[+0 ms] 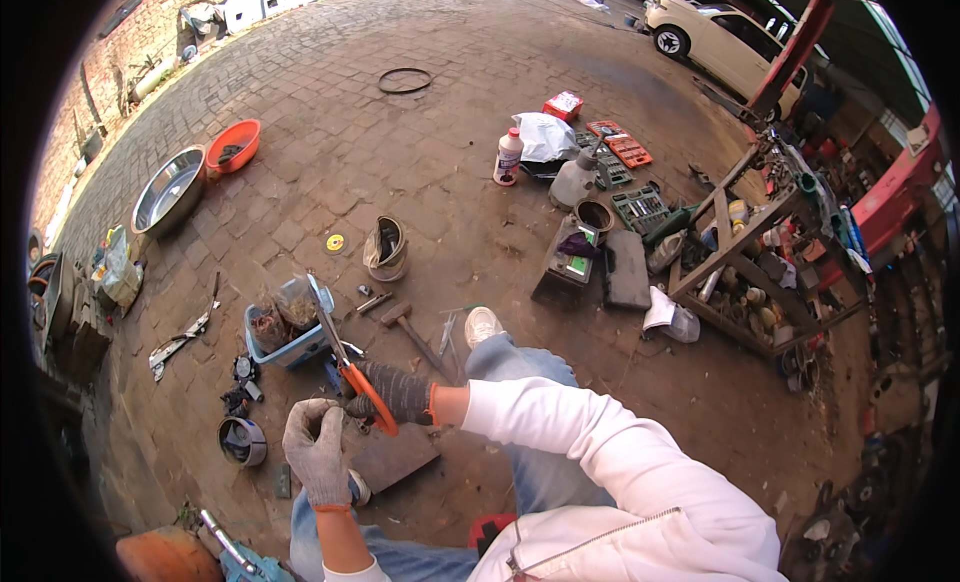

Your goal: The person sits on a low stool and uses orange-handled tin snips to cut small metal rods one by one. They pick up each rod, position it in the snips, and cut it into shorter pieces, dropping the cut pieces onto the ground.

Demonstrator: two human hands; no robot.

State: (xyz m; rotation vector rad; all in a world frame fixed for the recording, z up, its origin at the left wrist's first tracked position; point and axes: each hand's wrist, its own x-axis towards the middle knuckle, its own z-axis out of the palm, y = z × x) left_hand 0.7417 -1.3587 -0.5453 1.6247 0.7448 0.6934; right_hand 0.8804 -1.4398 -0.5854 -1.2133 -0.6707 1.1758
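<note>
My right hand (394, 393), in a dark knitted glove, is closed around a long-bladed cutting tool with orange handles (369, 394), whose blades point up and left beside a blue plastic basket (300, 351). Close to its left, my left hand (315, 447), in a light grey knitted glove, has thumb and fingertips pinched together near the right fingers; whether something small lies between them cannot be told. Bags of brown material (296, 308) stand in the basket. Below the hands a flat metal plate (395, 458) lies on the ground, partly hidden.
A hammer (416, 338) lies beyond my right hand. A metal can (241, 441) and black parts (238, 398) stand to the left. A bucket (386, 252) is ahead. A battery (564, 263), black case (628, 270) and cluttered wooden rack (739, 259) stand right.
</note>
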